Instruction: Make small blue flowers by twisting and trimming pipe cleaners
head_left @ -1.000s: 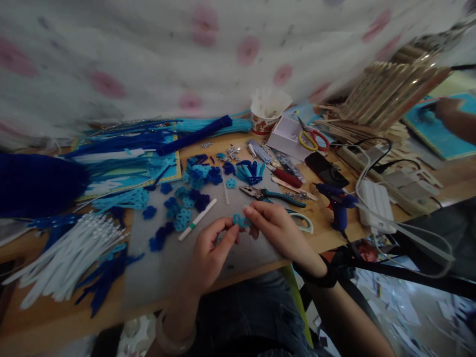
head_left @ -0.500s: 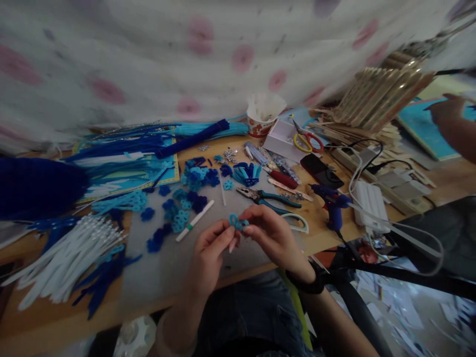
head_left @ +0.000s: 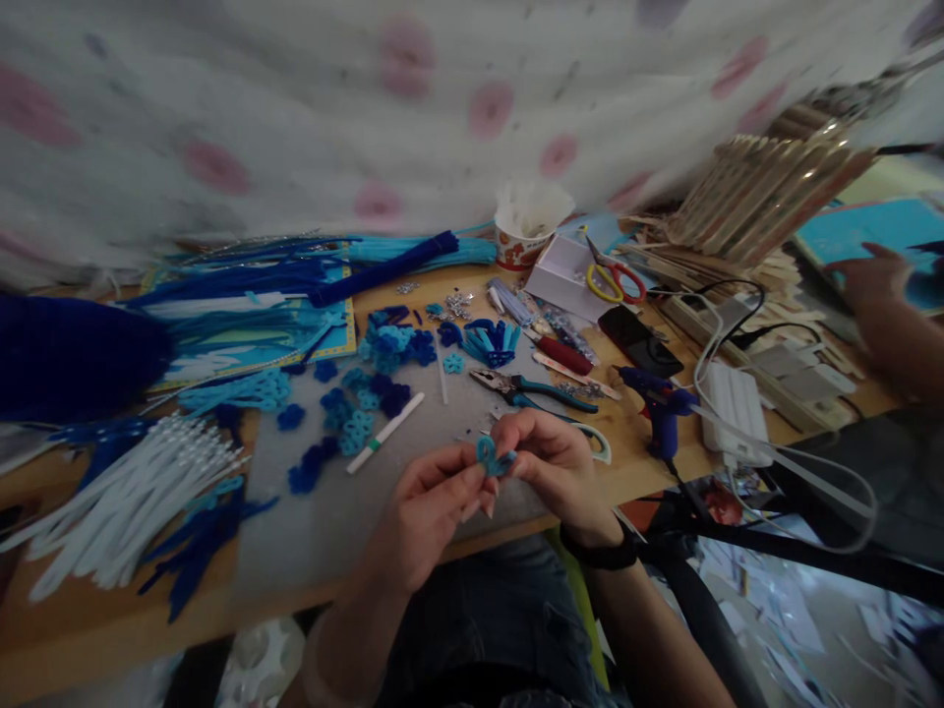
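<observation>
A small light-blue looped piece (head_left: 493, 458) of fuzzy wire is pinched between my two hands above the grey mat (head_left: 295, 541). My left hand (head_left: 435, 501) grips it from the left with thumb and forefinger. From the right, my right hand (head_left: 553, 467), with a black band at the wrist, holds its other side. Left of my hands lie a white stick with a green band (head_left: 384, 433) and several blue fuzzy flowers (head_left: 357, 431). Pliers with blue handles (head_left: 531, 387) rest just beyond my right hand.
A blue glue gun (head_left: 660, 408) with a trailing cable, a black phone (head_left: 638, 340) and a power strip (head_left: 744, 359) are on the right. White fuzzy stems (head_left: 122, 501) cover the left. Another person's hand (head_left: 874, 280) is at far right.
Both my hands have moved slightly right and down in view with the looped piece, which is turned differently. The other person's hand has shifted left and lower.
</observation>
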`<state>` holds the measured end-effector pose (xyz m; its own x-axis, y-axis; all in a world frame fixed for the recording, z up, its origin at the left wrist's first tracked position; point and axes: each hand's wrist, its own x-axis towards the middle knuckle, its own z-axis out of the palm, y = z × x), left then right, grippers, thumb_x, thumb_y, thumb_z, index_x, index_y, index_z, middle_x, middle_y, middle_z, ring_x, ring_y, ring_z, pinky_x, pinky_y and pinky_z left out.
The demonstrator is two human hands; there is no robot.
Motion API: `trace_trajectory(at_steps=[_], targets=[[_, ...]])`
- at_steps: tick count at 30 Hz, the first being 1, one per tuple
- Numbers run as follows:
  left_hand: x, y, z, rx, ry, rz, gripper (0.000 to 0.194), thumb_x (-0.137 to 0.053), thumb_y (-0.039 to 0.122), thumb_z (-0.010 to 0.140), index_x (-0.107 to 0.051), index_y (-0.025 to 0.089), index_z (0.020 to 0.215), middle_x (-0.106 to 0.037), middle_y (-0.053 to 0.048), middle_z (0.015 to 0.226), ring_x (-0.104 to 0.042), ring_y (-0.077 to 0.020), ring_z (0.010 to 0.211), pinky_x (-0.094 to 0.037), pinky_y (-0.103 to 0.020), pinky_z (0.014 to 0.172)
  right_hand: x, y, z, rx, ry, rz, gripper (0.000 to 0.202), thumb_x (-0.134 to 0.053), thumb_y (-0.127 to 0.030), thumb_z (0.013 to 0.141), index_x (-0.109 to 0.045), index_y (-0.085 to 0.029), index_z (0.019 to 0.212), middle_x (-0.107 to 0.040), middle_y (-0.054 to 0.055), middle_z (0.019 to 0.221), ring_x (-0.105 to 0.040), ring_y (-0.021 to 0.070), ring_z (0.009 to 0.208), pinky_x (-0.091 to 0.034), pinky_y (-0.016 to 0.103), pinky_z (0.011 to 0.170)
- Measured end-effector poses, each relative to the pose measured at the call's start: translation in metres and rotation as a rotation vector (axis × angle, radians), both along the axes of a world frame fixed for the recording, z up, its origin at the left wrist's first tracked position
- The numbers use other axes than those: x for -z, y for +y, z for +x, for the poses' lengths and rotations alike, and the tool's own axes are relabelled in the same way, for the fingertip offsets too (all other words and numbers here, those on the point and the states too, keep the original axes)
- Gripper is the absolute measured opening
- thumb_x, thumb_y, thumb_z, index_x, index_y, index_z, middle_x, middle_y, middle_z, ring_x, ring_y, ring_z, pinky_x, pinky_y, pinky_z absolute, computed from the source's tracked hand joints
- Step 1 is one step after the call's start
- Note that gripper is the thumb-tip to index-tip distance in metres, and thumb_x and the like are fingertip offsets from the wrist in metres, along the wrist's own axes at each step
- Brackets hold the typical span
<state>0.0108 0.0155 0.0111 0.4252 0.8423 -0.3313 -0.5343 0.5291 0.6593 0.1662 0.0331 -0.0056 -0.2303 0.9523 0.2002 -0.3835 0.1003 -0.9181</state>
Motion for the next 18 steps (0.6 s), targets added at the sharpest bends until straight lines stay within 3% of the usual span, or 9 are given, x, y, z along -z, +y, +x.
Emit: trace_trajectory(at_steps=[6,10,13,18], targets=[[0.005,-0.002,-0.001,0.014,0.049,0.065,0.025,-0.087,0.039,0.071,-0.077,0.017,0.067,-0.065,0.000,0.066,-0.052,-0.0090,0.061,-0.041,-0.020,0.059,0.007,0.000,0.000,0.022,-0.042,-0.035,0.032,-0.081,-0.052,0.080,-0.069,-0.023,0.078,-0.065,0.000,0.066,-0.062,0.0154,0.056,-0.054,0.027,0.051],[0.014,-0.003,-0.003,-0.093,0.226,0.241,0.021,-0.074,0.035,0.086,-0.076,0.019,0.073,-0.064,0.001,0.062,-0.058,-0.0138,0.067,-0.046,-0.026,0.073,0.016,0.002,-0.003,0.147,0.007,-0.050,0.031,-0.069,-0.054,0.091,-0.070,-0.023,0.086,-0.066,0.000,0.073,-0.062,0.0143,0.063,-0.055,0.027,0.061],[0.017,-0.001,-0.005,-0.121,0.419,0.356,0.021,-0.067,0.030,0.092,-0.075,0.020,0.075,-0.069,-0.001,0.068,-0.063,-0.0181,0.079,-0.045,-0.028,0.081,0.017,-0.001,-0.006,0.175,-0.025,-0.025,0.022,-0.068,-0.046,0.094,-0.071,-0.025,0.095,-0.066,0.000,0.082,-0.063,0.0137,0.070,-0.054,0.026,0.065],[0.013,0.000,-0.011,-0.068,0.599,0.428,0.024,-0.060,0.029,0.096,-0.076,0.022,0.079,-0.072,0.001,0.077,-0.062,-0.0169,0.080,-0.043,-0.027,0.077,0.008,-0.006,-0.006,0.247,-0.274,0.080,0.014,-0.072,-0.025,0.092,-0.066,-0.023,0.080,-0.062,-0.002,0.080,-0.060,0.0124,0.071,-0.048,0.025,0.064]])
